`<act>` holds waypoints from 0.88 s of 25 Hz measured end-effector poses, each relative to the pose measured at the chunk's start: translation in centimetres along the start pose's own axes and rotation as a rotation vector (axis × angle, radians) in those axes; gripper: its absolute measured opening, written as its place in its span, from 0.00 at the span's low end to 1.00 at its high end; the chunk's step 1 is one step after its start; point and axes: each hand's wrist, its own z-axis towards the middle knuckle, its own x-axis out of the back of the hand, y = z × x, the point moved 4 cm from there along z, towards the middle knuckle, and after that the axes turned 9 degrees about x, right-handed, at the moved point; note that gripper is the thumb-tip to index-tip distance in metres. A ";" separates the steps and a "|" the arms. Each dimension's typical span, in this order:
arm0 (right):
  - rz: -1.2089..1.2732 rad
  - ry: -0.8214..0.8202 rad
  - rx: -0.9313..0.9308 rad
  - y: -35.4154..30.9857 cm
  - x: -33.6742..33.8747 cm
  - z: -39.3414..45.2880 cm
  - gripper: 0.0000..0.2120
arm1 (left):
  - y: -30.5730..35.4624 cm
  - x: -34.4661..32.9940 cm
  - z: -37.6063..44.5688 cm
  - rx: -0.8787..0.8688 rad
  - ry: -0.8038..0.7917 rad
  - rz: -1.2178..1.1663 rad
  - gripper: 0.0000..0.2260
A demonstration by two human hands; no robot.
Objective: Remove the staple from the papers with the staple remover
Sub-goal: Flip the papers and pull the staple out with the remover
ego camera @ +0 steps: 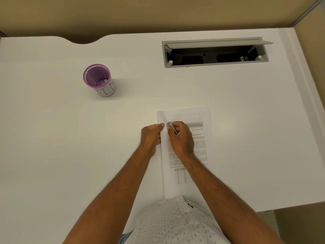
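A stack of printed white papers (197,118) lies on the white desk in front of me, text facing up. My right hand (181,138) grips a thin silver staple remover (171,126), its tip resting near the top left corner of the papers. My left hand (152,136) presses down on the left edge of the papers, thumb tip beside the tool. The staple itself is too small to make out.
A purple mesh cup (98,80) labelled BIN stands at the left rear, with small metal bits inside. An open grey cable tray (215,52) is set into the desk (70,138) at the back right. Beige partition walls surround the desk.
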 end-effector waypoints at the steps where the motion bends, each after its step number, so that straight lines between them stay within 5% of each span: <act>1: 0.021 -0.006 -0.011 0.1 0.0 0.0 0.13 | 0.0 0.1 0.0 0.002 0.002 -0.003 0.09; 6: 0.180 -0.044 -0.028 0.7 0.4 -0.5 0.11 | -0.2 0.2 0.3 0.003 -0.008 -0.014 0.10; 22: 0.167 -0.060 0.018 0.6 -0.3 -0.5 0.14 | -0.3 0.5 0.9 0.031 -0.063 -0.026 0.09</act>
